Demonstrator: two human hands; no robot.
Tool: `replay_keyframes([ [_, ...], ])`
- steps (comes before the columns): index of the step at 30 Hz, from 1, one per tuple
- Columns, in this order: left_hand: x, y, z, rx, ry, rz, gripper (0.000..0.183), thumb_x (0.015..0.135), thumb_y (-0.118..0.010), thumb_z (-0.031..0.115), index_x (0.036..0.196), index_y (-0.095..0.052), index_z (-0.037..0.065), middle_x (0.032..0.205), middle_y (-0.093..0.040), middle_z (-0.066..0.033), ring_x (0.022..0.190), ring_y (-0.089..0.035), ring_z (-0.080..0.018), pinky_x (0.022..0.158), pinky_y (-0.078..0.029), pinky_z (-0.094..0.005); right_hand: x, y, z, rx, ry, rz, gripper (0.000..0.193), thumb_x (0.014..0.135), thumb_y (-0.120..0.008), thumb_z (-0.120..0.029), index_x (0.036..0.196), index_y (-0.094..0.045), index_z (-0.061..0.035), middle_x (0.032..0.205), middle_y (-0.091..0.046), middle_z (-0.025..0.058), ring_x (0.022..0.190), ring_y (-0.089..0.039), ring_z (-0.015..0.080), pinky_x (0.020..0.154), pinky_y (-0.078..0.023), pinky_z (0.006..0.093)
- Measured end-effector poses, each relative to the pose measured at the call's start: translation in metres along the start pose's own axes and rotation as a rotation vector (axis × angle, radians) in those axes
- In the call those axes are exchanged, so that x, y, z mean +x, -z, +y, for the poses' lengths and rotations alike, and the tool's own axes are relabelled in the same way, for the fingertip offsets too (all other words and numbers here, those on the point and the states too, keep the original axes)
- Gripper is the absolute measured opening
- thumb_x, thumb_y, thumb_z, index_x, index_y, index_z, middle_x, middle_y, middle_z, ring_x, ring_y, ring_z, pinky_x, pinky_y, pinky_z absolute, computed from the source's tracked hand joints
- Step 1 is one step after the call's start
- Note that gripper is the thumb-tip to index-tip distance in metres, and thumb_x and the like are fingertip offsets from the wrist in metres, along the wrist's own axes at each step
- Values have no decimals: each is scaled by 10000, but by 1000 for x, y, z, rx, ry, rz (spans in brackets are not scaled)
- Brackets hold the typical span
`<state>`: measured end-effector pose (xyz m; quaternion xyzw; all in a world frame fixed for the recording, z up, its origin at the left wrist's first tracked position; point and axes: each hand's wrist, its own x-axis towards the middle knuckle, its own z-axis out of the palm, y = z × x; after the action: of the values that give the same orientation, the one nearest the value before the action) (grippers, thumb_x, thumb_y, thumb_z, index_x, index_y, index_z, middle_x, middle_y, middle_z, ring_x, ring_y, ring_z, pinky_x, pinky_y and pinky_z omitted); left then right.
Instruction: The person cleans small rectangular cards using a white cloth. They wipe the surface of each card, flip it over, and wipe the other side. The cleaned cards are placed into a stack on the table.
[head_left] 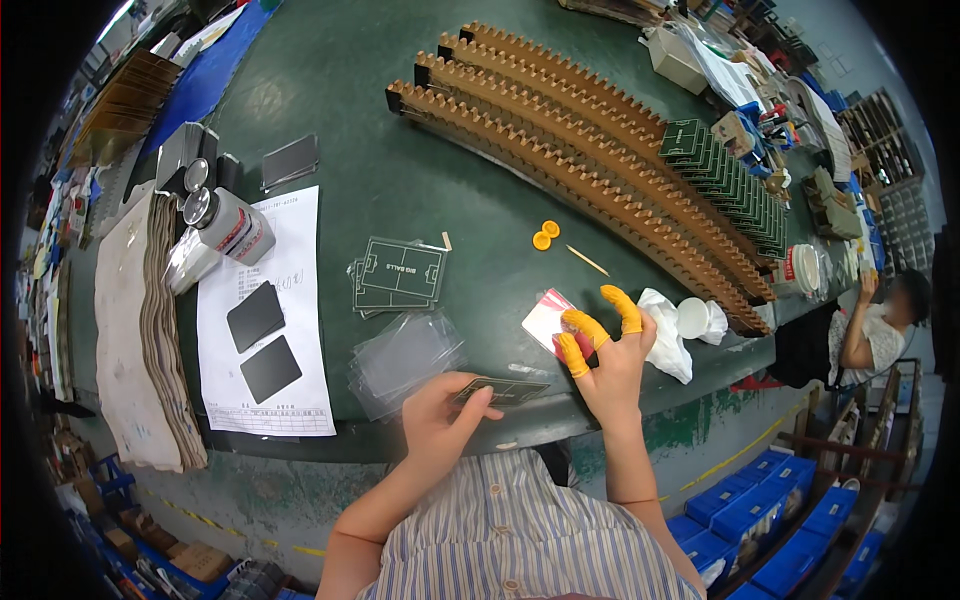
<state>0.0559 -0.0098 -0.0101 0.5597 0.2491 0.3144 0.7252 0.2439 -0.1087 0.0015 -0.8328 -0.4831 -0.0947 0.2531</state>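
Note:
My left hand (440, 415) pinches a thin dark green printed card (515, 391), held nearly edge-on above the table's front edge. Yellow finger cots cover several fingertips of my right hand (608, 370). Its fingers are spread, and two of them rest at the edge of a small white and pink pad (545, 318). Left of the pad lie clear plastic sheets (405, 355), with a small pile of green printed cards (400, 270) behind them. Crumpled white tissue (664, 340) sits right of my right hand, next to a round white container (693, 318).
Long brown slotted racks (560, 150) cross the table, with green cards (735, 185) standing at their right end. Two yellow finger cots (545, 235) and a wooden stick (587, 260) lie before them. At left are a paper sheet (300, 330), a bottle (240, 230) and stacked cloths (135, 330). A person (870, 325) sits far right.

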Motion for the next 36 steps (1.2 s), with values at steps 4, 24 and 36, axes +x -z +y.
replay_keyframes([
  [4, -1, -1, 0, 0, 10, 11, 106, 870, -557, -46, 974, -547, -59, 915, -616, -150, 725, -654, -207, 639, -570, -302, -3, -2, 3, 81, -29, 34, 296, 761, -720, -262, 1022, -686, -127, 1246, -469, 126, 1126, -348, 326, 978, -293, 417],
  [24, 41, -22, 23, -59, -246, -213, 118, 856, -540, -106, 938, -536, -21, 962, -633, -190, 965, -638, -317, 829, -545, -390, -6, -1, -3, 1457, -237, 498, 400, 839, -633, -190, 1180, -507, -24, 1242, -480, 86, 1011, -445, 177, 839, -356, 299],
  [36, 34, -19, 15, 30, -336, -191, 73, 886, -535, -45, 934, -513, 6, 965, -637, -200, 967, -633, -339, 880, -509, -426, -34, -6, -35, 803, 156, 483, 284, 671, -767, -182, 930, -669, -120, 994, -582, 99, 849, -539, 230, 717, -467, 337],
])
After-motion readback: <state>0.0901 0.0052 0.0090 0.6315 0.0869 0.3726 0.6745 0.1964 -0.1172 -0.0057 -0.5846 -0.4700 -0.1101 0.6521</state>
